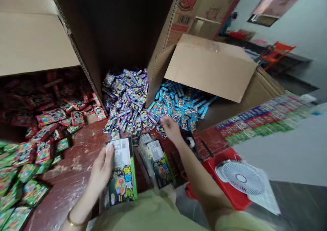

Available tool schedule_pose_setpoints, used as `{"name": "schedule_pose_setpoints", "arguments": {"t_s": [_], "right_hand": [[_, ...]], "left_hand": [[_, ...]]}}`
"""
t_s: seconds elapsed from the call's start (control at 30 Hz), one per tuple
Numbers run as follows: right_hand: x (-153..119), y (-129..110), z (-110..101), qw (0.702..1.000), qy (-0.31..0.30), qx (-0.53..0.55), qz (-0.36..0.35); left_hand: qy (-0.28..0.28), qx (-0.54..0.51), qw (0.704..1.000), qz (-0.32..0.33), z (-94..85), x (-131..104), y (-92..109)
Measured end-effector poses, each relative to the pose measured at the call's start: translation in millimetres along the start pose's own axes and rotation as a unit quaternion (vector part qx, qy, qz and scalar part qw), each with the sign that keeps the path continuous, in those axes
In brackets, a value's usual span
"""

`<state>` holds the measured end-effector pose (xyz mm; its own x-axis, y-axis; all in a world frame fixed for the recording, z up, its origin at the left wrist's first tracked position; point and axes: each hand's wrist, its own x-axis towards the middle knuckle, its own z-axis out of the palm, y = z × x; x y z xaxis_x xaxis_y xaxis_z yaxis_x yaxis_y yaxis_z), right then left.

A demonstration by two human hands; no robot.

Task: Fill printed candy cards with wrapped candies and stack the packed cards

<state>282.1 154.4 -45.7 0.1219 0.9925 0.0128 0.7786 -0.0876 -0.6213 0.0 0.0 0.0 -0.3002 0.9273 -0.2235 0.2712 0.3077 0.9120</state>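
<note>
My left hand [103, 163] grips a printed plastic bag [124, 180] with a black and green front and a white label, thumb on top of it. A second bag [162, 166] of the same print lies just right of it, near my body. My right hand [170, 128] reaches forward with fingers curled together at the front edge of the small purple packets [129, 98] and blue packets [173, 103]. Whatever is between those fingertips is too small and blurred to name.
Cardboard boxes [163, 50] on their sides hold the piles. Red packets [48, 118] and green packets [33, 190] spread across the red table [74, 156] at left. A roll of tape [190, 142] and a white fan [241, 178] on a red stool [222, 163] are at right.
</note>
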Motion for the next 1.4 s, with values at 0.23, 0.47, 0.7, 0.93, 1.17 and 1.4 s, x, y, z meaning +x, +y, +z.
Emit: {"name": "schedule_pose_setpoints", "arguments": {"t_s": [0.23,0.47,0.7,0.93,1.17,1.4], "right_hand": [[42.1,12.2,-3.0,0.995,0.065,-0.002,0.074],[29.7,8.8,-22.7,0.971,0.118,0.199,0.054],[-30.7,-90.7,3.8,0.834,-0.177,0.513,-0.096],[-50.3,-176.2,39.2,0.782,-0.303,0.495,-0.227],[-49.9,-165.2,24.2,0.778,-0.387,0.444,-0.219],[-34.5,-164.4,9.7,0.820,-0.390,0.311,-0.281]], "left_hand": [[0.051,-0.035,0.998,-0.018,-10.9,-4.7,-22.5],[0.058,-0.094,0.993,-0.039,-33.4,-12.5,-6.2],[-0.013,-0.250,0.966,-0.071,-22.6,-11.1,-2.9],[-0.089,-0.385,0.907,-0.147,-23.9,-17.7,-6.0],[-0.097,-0.364,0.914,-0.149,-26.1,-22.4,-10.3],[-0.106,-0.341,0.923,-0.141,-25.7,-20.3,-10.3]]}}
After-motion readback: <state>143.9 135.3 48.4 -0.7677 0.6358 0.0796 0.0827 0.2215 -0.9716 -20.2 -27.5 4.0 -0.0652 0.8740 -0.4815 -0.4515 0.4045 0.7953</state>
